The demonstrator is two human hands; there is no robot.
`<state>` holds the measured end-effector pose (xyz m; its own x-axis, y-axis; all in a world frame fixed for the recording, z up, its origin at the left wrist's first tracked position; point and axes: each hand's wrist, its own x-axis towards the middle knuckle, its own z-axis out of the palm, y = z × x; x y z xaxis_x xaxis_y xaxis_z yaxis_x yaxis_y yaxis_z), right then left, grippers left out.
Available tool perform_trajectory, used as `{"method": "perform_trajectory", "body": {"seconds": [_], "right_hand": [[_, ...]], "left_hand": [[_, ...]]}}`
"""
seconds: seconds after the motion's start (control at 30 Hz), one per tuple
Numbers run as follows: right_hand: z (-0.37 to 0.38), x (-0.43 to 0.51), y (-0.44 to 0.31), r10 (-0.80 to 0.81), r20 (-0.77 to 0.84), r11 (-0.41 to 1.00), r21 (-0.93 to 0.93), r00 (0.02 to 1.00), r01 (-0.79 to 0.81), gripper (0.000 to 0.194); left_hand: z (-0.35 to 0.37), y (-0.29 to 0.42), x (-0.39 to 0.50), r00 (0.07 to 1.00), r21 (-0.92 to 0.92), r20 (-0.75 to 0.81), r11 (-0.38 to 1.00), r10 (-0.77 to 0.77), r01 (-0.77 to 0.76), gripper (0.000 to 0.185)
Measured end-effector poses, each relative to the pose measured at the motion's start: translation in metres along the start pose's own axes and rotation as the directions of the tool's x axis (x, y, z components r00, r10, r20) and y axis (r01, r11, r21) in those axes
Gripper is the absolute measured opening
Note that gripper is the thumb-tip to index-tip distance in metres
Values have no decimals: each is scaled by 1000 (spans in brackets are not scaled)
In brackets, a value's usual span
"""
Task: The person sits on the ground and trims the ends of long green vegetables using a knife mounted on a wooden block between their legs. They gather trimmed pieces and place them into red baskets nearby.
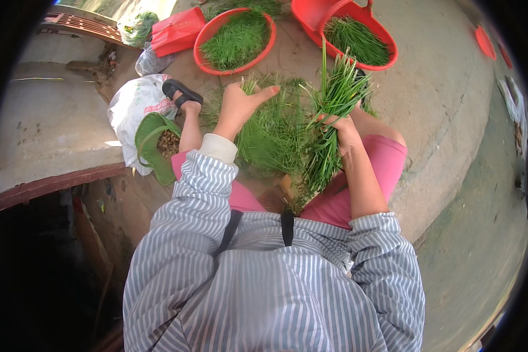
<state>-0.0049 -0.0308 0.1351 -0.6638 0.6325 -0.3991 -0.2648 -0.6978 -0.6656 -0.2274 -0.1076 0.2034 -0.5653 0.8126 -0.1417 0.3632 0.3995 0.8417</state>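
My right hand (341, 132) is closed around a thick bunch of long, narrow green leaves (341, 90), probably chives. Cut ends point away from me, and the leafy part hangs toward my lap. Over the left side of a loose heap of similar greens (275, 136) is my left hand (242, 105), its thumb spread away from the fingers. Some blades show at its fingers, but whether they are gripped or lie behind is unclear. The heap spreads on the ground between my legs, partly covered by my left hand and the bunch.
Beyond the heap stand a red oval basin (198, 55) of fine greens and a red handled basket (306, 15) of darker leaves. At left are a green handled bag (152, 138) with small brown pieces, a white sack (130, 103) and a red bag (178, 31).
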Motion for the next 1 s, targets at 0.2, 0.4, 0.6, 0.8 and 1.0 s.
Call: {"method": "perform_trajectory", "body": {"seconds": [0.2,0.4,0.6,0.8,1.0], "right_hand": [[3,0,2,-37,10,997,-64,999,37,34],[11,-3,-3,-22,-32,997,-71,999,19,36],[15,-3,-7,-66,4,996,-53,998,66,43],[17,-2,-4,-76,56,984,-155,996,84,45],[14,-6,-4,-26,113,995,-94,993,36,43]], "left_hand": [[32,29,-30,984,-492,157,858,-79,147,22],[53,24,-32,983,-684,139,706,-121,183,19],[4,-2,-8,940,-695,-289,715,-183,-74,19],[16,35,-5,995,-426,-44,899,86,-97,23],[33,40,-1,990,-508,119,861,81,-10,22]]}}
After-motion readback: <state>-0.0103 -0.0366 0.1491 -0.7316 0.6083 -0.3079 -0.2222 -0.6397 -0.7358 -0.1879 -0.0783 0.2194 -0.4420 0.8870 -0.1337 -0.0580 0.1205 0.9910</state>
